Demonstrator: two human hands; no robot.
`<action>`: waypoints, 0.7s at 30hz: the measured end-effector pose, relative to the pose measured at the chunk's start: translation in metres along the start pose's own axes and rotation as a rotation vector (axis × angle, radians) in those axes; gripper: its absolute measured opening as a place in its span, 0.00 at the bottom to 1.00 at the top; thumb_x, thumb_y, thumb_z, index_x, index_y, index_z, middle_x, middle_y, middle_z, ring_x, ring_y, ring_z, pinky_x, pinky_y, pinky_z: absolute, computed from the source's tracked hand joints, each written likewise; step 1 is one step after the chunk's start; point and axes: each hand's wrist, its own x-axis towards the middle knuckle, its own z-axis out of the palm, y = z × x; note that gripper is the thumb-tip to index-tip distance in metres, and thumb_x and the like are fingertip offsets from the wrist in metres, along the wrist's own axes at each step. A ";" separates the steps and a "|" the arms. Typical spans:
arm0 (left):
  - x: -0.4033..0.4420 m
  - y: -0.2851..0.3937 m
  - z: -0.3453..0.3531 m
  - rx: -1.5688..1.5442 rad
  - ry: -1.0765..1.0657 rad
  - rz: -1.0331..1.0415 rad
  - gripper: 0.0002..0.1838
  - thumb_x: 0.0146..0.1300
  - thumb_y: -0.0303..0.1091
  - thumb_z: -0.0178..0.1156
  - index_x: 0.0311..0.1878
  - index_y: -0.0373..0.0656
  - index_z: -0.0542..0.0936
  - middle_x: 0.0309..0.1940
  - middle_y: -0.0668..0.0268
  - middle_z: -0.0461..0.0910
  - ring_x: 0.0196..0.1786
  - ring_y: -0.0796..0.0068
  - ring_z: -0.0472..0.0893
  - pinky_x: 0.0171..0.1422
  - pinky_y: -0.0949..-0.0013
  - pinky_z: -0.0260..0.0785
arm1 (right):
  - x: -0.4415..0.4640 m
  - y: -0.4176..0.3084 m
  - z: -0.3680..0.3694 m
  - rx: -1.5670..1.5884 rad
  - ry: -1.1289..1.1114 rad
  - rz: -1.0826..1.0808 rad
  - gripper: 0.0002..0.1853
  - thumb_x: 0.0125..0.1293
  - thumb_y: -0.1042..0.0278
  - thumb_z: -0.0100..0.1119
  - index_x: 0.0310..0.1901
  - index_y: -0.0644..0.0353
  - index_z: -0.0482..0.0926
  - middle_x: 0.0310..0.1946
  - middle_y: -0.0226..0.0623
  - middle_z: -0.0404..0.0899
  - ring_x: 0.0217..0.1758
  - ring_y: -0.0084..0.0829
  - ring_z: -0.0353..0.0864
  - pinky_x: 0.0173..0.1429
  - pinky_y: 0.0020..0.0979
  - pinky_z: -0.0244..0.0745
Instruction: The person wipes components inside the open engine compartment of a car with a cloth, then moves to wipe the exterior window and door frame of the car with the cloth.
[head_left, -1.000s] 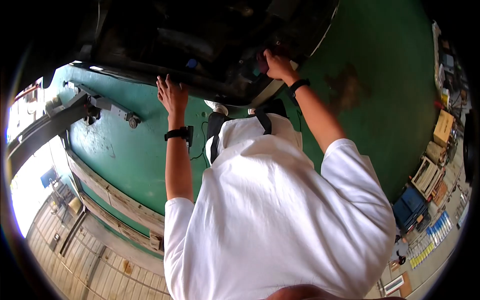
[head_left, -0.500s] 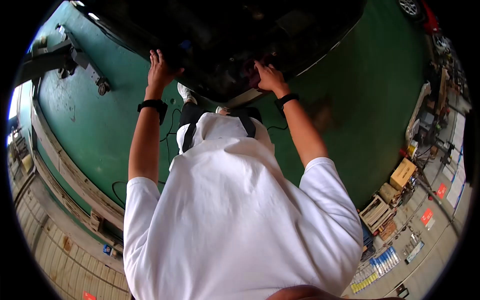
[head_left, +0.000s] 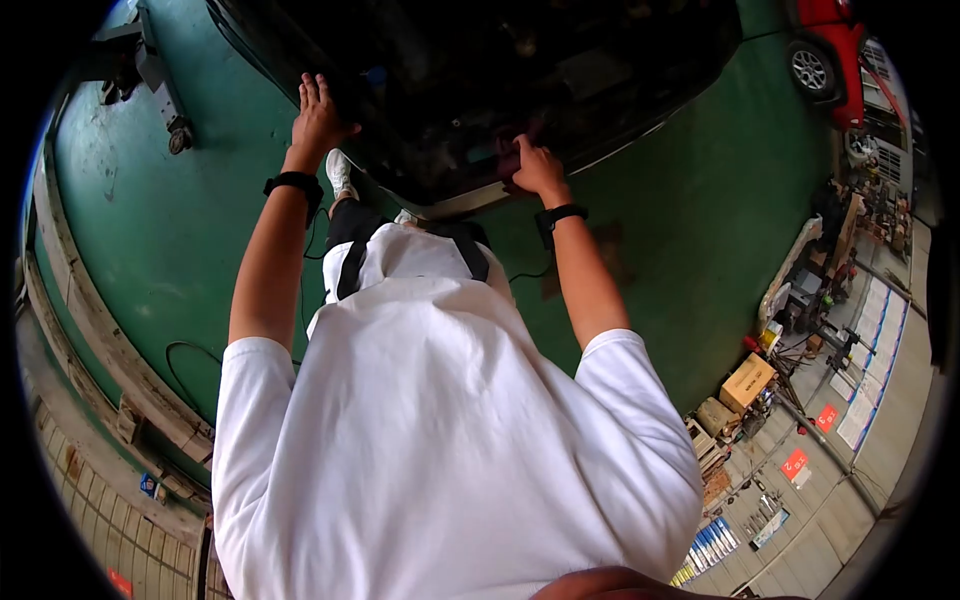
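A dark car's open engine bay (head_left: pixel 430 150) fills the top middle, its inside mostly in deep shadow. My left hand (head_left: pixel 318 122) lies with fingers spread on the bay's left edge, near a small blue cap (head_left: pixel 376 76). At the front edge, my right hand (head_left: pixel 538 168) is closed on a dark red cloth (head_left: pixel 510 160). The cloth rests against the front of the bay, above a pale strip of bumper (head_left: pixel 465 203). Part of the cloth is lost in the shadow.
A metal lift arm (head_left: pixel 160 85) reaches in at the upper left. A red car (head_left: pixel 850 75) stands at the upper right. Boxes, including a cardboard box (head_left: pixel 748 383), and tools line the right wall. A black cable (head_left: pixel 190 345) lies on the green floor.
The view has turned and shifted, bringing the red car into sight. My right hand has moved with the cloth toward the bay's front edge. My left hand stays on the left edge.
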 end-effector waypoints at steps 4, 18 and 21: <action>-0.001 0.008 -0.006 -0.014 -0.019 -0.033 0.66 0.44 0.48 0.79 0.78 0.36 0.46 0.79 0.42 0.41 0.80 0.45 0.49 0.76 0.57 0.61 | -0.011 -0.010 0.027 0.160 0.126 -0.012 0.39 0.50 0.71 0.61 0.68 0.47 0.65 0.52 0.48 0.81 0.57 0.55 0.77 0.58 0.50 0.76; -0.002 0.014 -0.005 -0.019 -0.036 -0.047 0.67 0.43 0.47 0.79 0.78 0.34 0.46 0.79 0.42 0.39 0.81 0.46 0.49 0.75 0.57 0.62 | 0.012 0.004 -0.007 0.356 0.273 -0.039 0.30 0.49 0.67 0.66 0.58 0.56 0.73 0.43 0.58 0.82 0.49 0.60 0.80 0.53 0.53 0.77; -0.002 0.007 -0.006 -0.008 0.005 0.011 0.66 0.43 0.49 0.79 0.78 0.33 0.46 0.79 0.41 0.41 0.80 0.46 0.49 0.77 0.58 0.60 | 0.011 0.005 0.015 0.160 0.142 -0.007 0.30 0.51 0.66 0.63 0.59 0.56 0.70 0.42 0.58 0.82 0.48 0.60 0.80 0.51 0.54 0.77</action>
